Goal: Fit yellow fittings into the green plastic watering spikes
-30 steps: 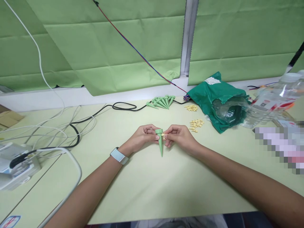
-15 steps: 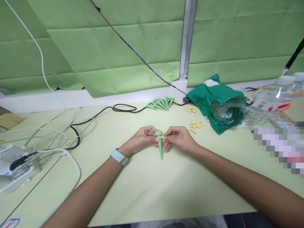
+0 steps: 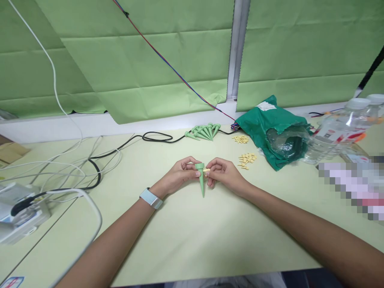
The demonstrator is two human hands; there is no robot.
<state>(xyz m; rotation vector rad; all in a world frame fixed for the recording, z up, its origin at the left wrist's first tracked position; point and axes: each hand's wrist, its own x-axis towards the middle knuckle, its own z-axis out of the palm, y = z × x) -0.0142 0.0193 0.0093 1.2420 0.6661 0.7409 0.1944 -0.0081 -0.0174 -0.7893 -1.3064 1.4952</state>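
1. Left hand: fingers curled together and thumb closed against them, clamped on the collar of a green plastic spike. The spike has a smooth matte surface, a short cylindrical collar and a long taper. It stands nearly upright just past the fingertips, its point down and just above or touching the tabletop; contact cannot be settled from this view.
2. Right hand: thumb and forefinger pinched together on a small cream plastic peg; remaining fingers loosely curled. The peg's end sits at the collar's side, between the two hands. Whether it has entered the collar cannot be told.
3. Both sets of fingertips nearly meet around the spike. A pale wristband circles the left wrist, behind the fingers.
4. Well beyond the fingertips, a row of matching spikes lies fanned on the pale green tabletop, points converging.
5. Beyond the right fingers, two small heaps of cream pegs lie loose, near a crumpled green mailing bag with clear plastic film at its mouth.
6. Far right of the fingers stands a clear plastic water bottle. Far left, a looped black cable and thin white cables cross the tabletop.
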